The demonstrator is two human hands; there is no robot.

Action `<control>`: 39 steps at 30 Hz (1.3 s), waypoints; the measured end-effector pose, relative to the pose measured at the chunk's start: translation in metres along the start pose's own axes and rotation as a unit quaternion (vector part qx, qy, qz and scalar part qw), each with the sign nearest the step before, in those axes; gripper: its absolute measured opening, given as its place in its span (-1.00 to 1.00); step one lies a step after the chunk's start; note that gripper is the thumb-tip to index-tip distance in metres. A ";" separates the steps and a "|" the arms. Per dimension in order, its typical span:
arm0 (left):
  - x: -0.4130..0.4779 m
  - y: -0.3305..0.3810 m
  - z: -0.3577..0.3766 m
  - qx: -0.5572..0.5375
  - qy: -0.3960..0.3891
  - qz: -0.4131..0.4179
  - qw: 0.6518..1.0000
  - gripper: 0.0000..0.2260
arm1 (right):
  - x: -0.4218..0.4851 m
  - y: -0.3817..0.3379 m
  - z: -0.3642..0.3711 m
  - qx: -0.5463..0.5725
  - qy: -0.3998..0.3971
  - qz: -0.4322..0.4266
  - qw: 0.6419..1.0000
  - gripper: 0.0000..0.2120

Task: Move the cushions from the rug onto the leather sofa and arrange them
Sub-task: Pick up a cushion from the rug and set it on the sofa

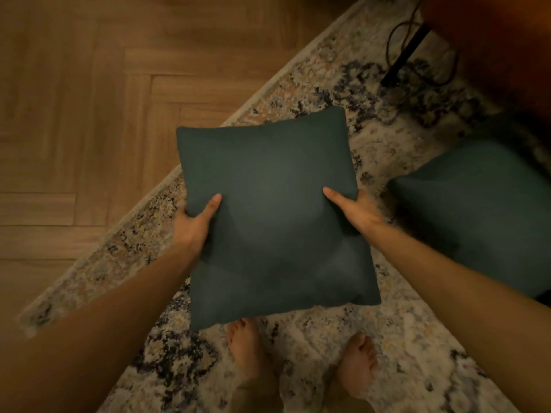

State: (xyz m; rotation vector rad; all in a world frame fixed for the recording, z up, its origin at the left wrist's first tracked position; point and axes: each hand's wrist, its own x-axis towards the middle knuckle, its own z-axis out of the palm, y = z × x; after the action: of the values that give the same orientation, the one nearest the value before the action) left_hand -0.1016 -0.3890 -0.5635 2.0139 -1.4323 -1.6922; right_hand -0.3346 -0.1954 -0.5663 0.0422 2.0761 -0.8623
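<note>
A dark green square cushion point(268, 204) is held flat above the patterned rug point(343, 353). My left hand point(196, 222) grips its left edge, thumb on top. My right hand point(354, 211) grips its right edge the same way. A second dark green cushion point(477, 210) lies on the rug at the right, partly cut off by the frame edge. A brown leather surface point(507, 40), probably the sofa, fills the top right corner.
Wooden parquet floor point(89, 114) covers the left half beyond the rug's diagonal edge. A black cable and a dark bar point(408, 52) lie on the rug near the top right. My bare feet point(247, 350) stand on the rug below the held cushion.
</note>
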 end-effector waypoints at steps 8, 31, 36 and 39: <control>-0.122 0.113 -0.054 -0.005 -0.038 0.037 0.999 -0.28 | -0.138 -0.088 -0.104 -0.009 0.038 -0.007 0.999 -0.14; -0.430 0.356 -0.106 0.064 -0.327 0.101 0.937 -0.10 | -0.476 -0.158 -0.308 0.261 0.175 0.025 0.949 -0.18; -0.462 0.397 -0.039 0.104 -0.377 0.159 0.906 -0.19 | -0.450 -0.131 -0.359 0.300 0.219 0.030 0.928 0.07; -0.485 0.422 0.005 0.129 -0.375 0.192 0.898 -0.30 | -0.434 -0.122 -0.388 0.346 0.225 0.035 0.910 0.13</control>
State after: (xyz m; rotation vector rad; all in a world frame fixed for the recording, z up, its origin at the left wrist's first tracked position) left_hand -0.2972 -0.2618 0.0354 1.0304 -2.1946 -2.2751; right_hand -0.3774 0.0586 -0.0296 0.7550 2.0414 -1.6205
